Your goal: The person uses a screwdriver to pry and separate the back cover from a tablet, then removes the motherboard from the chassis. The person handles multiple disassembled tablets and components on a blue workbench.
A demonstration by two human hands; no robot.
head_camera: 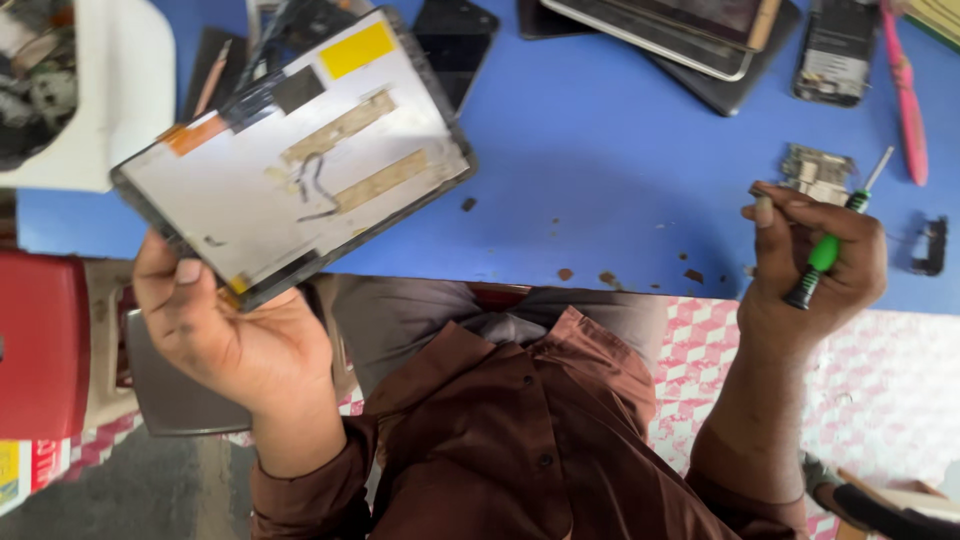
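My left hand [225, 335] grips the lower corner of an opened tablet screen panel [300, 150] and holds it tilted above the near edge of the blue table [600, 170]. The panel's white inner back faces me, with tan tape strips, a yellow patch, an orange patch and a thin black cable. My right hand [815, 265] is closed around a small screwdriver with a green and black handle [825, 250], shaft pointing up and away. Just beyond that hand lies a small circuit board [818, 172].
Several dark tablets and phones [690, 35] lie along the far edge of the table. A pink tool [908, 95] and a small black part [932, 245] sit at the right. A white bin of parts [120, 90] stands at the far left, a red stool [40, 345] below it.
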